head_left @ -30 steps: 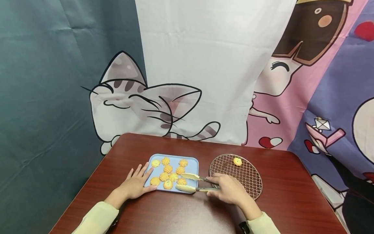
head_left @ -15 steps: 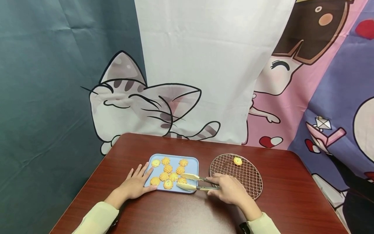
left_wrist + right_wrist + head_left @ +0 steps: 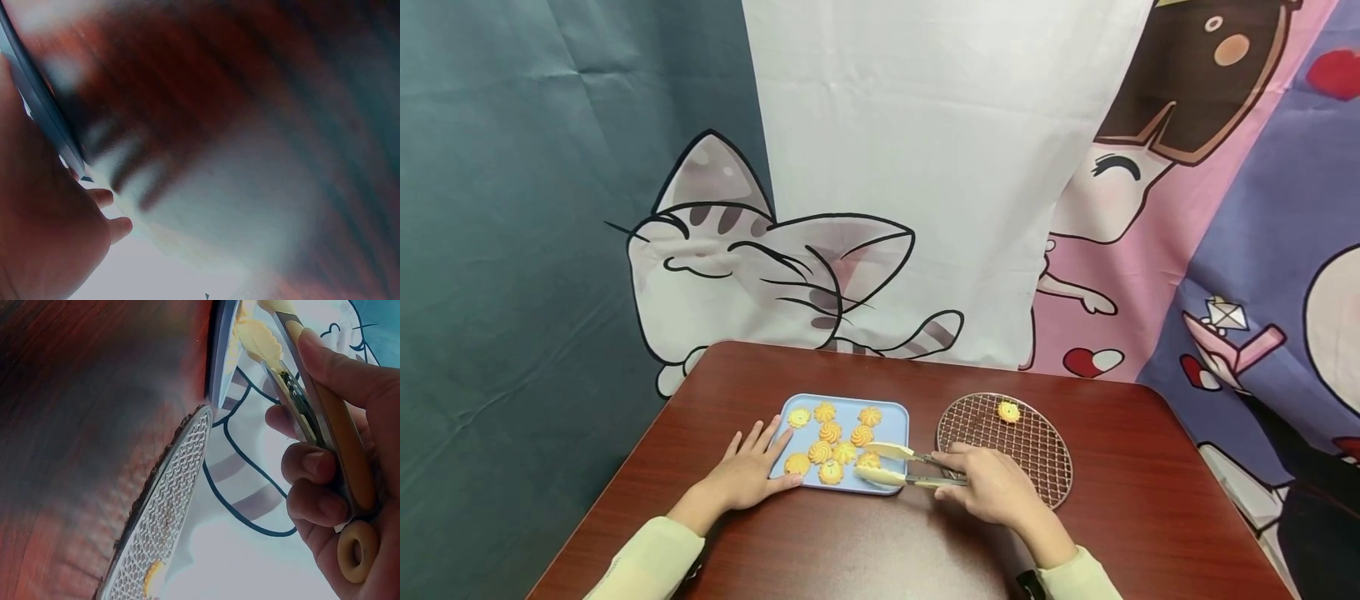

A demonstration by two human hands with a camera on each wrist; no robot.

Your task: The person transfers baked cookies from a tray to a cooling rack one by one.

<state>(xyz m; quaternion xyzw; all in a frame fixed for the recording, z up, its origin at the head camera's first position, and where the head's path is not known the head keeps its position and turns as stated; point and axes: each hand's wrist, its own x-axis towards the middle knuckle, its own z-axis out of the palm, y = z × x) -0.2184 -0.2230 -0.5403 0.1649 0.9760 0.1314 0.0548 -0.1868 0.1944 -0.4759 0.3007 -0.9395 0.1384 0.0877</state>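
Note:
My right hand (image 3: 988, 483) grips a pair of tongs (image 3: 340, 419) by the handles, fingers curled round them. The tongs' pale yellow tips reach over the right end of a blue tray (image 3: 891, 414), one on each side of a swirled cookie (image 3: 868, 460) that they partly hide. Whether the tips press on it I cannot tell. Several more golden cookies (image 3: 830, 432) lie on the tray. With fingers spread, my left hand (image 3: 741, 477) rests at the tray's left edge, the thumb along the near corner. In the left wrist view that hand (image 3: 50, 219) shows beside the tray's dark edge.
Right of the tray is a round wire rack (image 3: 1037, 454) with one cookie (image 3: 1009, 412) near its far edge; my right forearm passes over its near side. Both stand on a reddish-brown wooden table (image 3: 850, 550). A printed curtain (image 3: 880, 150) hangs behind.
The lower tong tip has shifted slightly up and right, closer to the upper one, so the gap around the cookie is narrower. My left hand has stayed at the tray.

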